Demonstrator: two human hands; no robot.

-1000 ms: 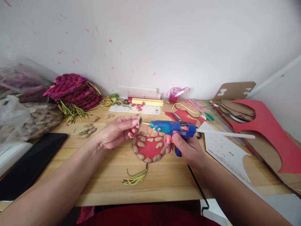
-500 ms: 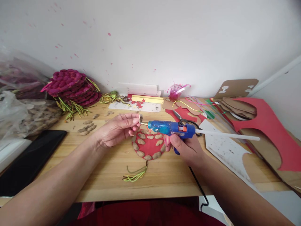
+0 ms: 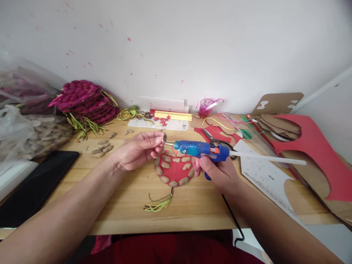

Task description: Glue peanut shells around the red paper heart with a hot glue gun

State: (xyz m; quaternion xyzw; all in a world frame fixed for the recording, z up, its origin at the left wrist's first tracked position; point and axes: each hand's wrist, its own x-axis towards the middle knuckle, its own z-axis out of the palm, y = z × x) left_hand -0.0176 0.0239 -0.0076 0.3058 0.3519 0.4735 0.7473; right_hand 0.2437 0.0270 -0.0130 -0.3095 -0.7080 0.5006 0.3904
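Between the thumb and fingers of my left hand [image 3: 141,151] is a peanut shell [image 3: 164,137], held upright above the table. My right hand [image 3: 218,172] is wrapped round a blue glue gun [image 3: 202,149], whose metal nozzle points left and meets the shell or stops very close to it. A long white glue stick [image 3: 271,157] juts from the back of the gun. Below both hands lies a round red disc [image 3: 175,171] edged with peanuts, with several more set inside. A yellow-green yarn tassel [image 3: 158,204] hangs from its near edge. The gun hides part of the disc's far side.
Loose peanuts [image 3: 104,147] and a black phone-like slab [image 3: 38,187] lie left, near a plastic bag of peanuts [image 3: 45,134]. Magenta peanut discs [image 3: 85,99] are stacked behind. Scissors [image 3: 217,138], a pink-stained cup [image 3: 205,107] and cut red card [image 3: 310,146] are at the right.
Both hands hold nearly the same pose. The whole view has shifted very slightly, and the nozzle stays at the peanut shell.
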